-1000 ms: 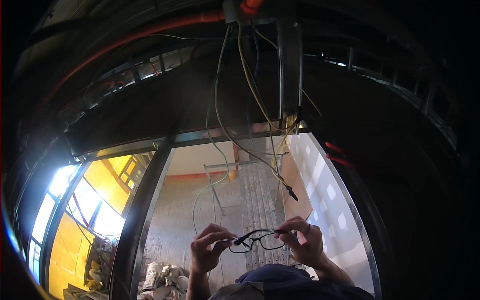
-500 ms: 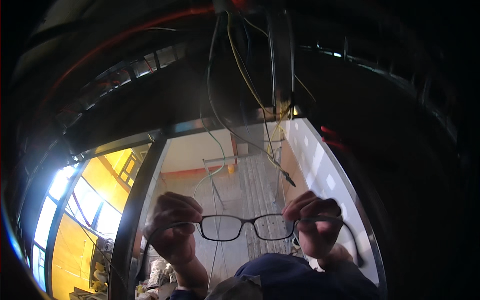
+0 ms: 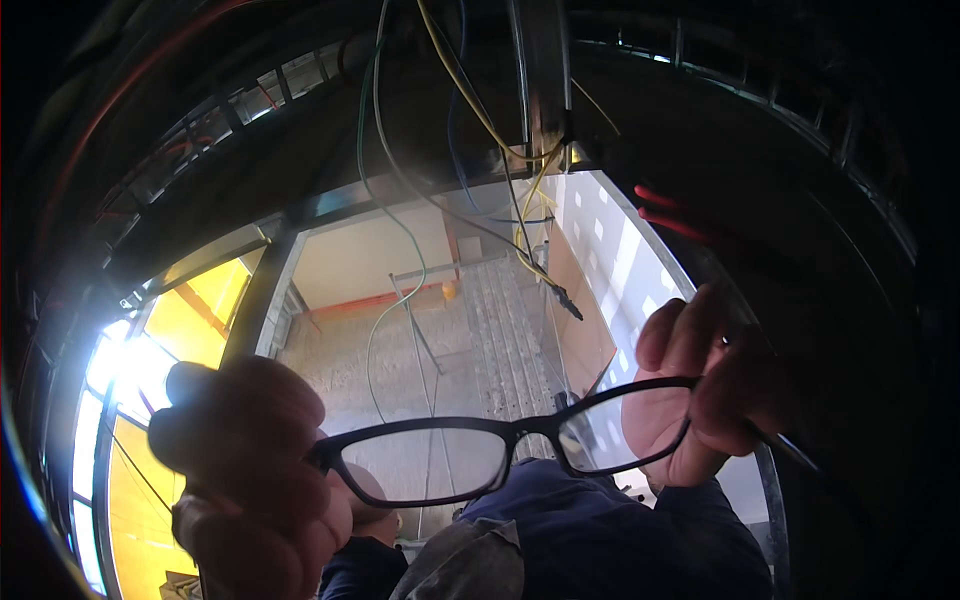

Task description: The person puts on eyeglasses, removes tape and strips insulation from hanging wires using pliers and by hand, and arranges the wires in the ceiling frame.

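Note:
A pair of black-framed eyeglasses (image 3: 517,430) with clear lenses is held up close in front of me, tilted so its right end sits higher. My left hand (image 3: 255,460) grips the frame at the left hinge, fingers closed and dark against the light. At the right hinge my right hand (image 3: 705,390) pinches the other side. Part of the right temple arm shows past my right fingers; the left one is mostly hidden behind my left hand. My navy-clothed body (image 3: 590,520) and a grey piece of cloth (image 3: 465,560) lie below the glasses.
Loose green, grey and yellow wires (image 3: 520,210) hang ahead, one ending in a dark tip (image 3: 570,303). Metal framing (image 3: 540,80) surrounds an opening. Beneath is a floor with long planks (image 3: 505,340). A white patched wall panel (image 3: 610,250) stands right, bright windows and yellow wall (image 3: 200,310) left.
Both hands have brought the glasses much closer and spread wider apart. The glasses have tilted, right end up. The wires and room have shifted upward in view.

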{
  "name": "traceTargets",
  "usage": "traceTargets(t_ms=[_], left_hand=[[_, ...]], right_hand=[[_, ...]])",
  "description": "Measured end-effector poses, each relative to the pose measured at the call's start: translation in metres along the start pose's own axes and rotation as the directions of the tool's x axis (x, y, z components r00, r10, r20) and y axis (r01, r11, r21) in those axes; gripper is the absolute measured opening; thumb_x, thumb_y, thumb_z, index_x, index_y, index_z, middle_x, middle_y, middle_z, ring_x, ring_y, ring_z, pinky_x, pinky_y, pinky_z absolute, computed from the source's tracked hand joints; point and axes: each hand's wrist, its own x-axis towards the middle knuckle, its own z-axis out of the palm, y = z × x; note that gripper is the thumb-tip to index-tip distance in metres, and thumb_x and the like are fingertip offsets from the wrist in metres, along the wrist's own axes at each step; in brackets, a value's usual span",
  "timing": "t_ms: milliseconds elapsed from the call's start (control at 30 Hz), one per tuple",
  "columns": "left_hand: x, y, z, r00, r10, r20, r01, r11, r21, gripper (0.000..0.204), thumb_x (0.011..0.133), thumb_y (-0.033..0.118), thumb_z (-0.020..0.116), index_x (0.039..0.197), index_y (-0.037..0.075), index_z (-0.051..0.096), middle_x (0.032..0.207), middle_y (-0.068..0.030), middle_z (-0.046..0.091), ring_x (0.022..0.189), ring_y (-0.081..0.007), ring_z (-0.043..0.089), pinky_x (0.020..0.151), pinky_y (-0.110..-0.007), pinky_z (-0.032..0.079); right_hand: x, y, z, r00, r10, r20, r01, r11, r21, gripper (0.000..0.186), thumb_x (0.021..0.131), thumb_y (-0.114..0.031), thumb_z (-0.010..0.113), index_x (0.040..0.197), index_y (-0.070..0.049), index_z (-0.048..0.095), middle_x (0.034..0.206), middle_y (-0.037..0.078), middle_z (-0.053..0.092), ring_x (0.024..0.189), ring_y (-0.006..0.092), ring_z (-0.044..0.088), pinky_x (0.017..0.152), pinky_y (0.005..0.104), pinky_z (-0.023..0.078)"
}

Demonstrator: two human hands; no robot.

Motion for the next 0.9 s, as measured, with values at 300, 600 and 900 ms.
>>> traceTargets(t_ms=[300,600,900], left_hand=[[0.020,0.111,0.026,0.837,-0.546,-0.022,0.542,0.824,0.164,0.021,0.097,0.047,0.051,0.116,0.044,0.060,0.079,0.0313,0.044,0.094,0.0064,0.047,0.101,-0.020,0.043],[0.034,0.080,0.023,0.951,-0.310,-0.012,0.310,0.951,-0.013,0.010,0.093,0.025,0.062,0.093,0.034,0.064,0.079,0.0270,0.057,0.085,0.0070,0.050,0.078,-0.019,0.034],[0.021,-0.007,-0.034,0.959,0.214,-0.186,-0.126,0.909,0.398,0.016,0.090,-0.001,0.057,0.101,-0.004,0.069,0.097,-0.0125,0.070,0.094,-0.0240,0.069,0.086,-0.037,0.056]], right_hand=[[0.015,-0.039,0.028,0.835,-0.074,-0.546,0.246,0.937,0.249,0.018,0.079,0.006,0.067,0.082,-0.009,0.060,0.092,0.006,0.062,0.086,0.0189,0.058,0.078,0.0293,0.051],[0.024,-0.072,0.029,0.704,-0.206,-0.680,0.531,0.788,0.311,0.015,0.076,0.011,0.063,0.076,-0.004,0.059,0.085,0.007,0.059,0.084,0.0159,0.059,0.079,0.0233,0.051],[0.069,0.022,0.018,0.952,-0.124,-0.281,0.006,0.923,-0.384,0.027,0.088,-0.005,0.072,0.115,-0.007,0.069,0.110,0.014,0.070,0.102,0.0232,0.068,0.092,0.0333,0.053]])
